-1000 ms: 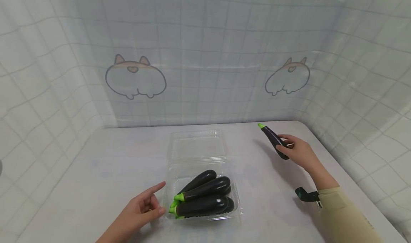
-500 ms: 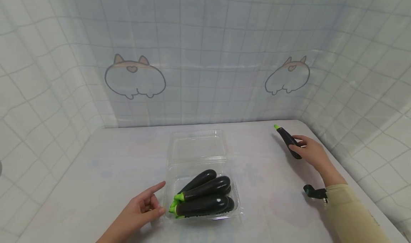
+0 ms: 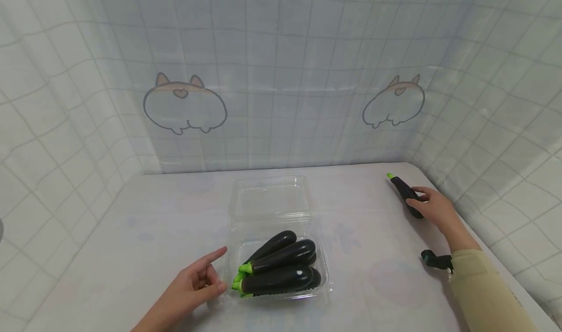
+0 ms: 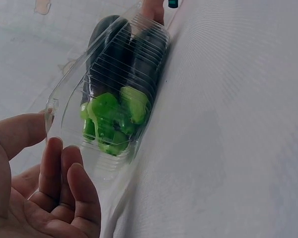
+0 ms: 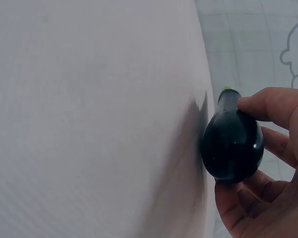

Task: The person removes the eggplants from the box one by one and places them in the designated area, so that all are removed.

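Observation:
My right hand point(image 3: 434, 207) grips a dark eggplant point(image 3: 407, 195) by its thick end, its green stem pointing away to the far left. In the right wrist view, the thumb and fingers hold the eggplant point(image 5: 233, 148) from either side, close over the white tabletop. My left hand point(image 3: 190, 283) is at the left rim of a clear plastic clamshell container point(image 3: 324, 261), its index finger stretched out and the other fingers loosely bent. A digit touches the container rim point(image 4: 50, 111) in the left wrist view. Several eggplants point(image 3: 281, 279) are piled inside, green stems toward my left hand.
The container's clear lid point(image 3: 270, 198) lies folded back behind it on the white tabletop point(image 3: 145, 254). A grid-patterned curtain point(image 3: 281, 78) encloses the back and both sides. A dark wrist-worn device point(image 3: 434, 260) juts from the right sleeve point(image 3: 483, 288).
My right hand has carried the eggplant rightward, nearer the table's right edge and lower toward the tabletop. The left hand and the filled container have stayed in place.

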Motion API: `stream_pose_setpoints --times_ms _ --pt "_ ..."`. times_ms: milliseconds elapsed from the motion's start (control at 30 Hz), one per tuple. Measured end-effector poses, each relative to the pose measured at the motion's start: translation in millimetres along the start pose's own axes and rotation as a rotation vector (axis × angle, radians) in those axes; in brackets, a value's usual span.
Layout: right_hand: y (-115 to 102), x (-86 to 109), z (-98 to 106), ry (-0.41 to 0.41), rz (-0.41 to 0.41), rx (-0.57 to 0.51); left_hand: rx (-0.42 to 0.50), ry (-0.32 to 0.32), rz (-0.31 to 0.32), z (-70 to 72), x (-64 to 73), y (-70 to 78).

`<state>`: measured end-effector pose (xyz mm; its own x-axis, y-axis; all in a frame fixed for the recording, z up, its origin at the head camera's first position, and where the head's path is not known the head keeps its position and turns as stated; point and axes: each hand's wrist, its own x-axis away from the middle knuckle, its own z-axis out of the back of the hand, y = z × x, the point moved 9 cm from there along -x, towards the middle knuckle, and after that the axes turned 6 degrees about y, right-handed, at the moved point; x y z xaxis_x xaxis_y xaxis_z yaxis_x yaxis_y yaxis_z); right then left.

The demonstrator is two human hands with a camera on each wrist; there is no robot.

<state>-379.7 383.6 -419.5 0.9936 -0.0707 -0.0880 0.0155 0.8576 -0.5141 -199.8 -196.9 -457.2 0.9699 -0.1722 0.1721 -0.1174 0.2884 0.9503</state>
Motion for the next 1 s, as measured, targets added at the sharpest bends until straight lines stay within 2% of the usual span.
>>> stream_pose_setpoints --times_ms 433,767,1000 --pt "4.4 -3.6 -0.5 -0.028 0.001 0.027 -0.018 0.005 0.015 0.0 3.0 0.0" --pt "-2.5 -4.6 0.2 0.003 0.031 0.061 0.018 0.000 0.014 -0.3 0.4 -0.6" --pt "-2.1 -4.0 -0.7 0.004 0.003 0.053 0.023 -0.010 -0.002 -0.9 1.0 -0.9"
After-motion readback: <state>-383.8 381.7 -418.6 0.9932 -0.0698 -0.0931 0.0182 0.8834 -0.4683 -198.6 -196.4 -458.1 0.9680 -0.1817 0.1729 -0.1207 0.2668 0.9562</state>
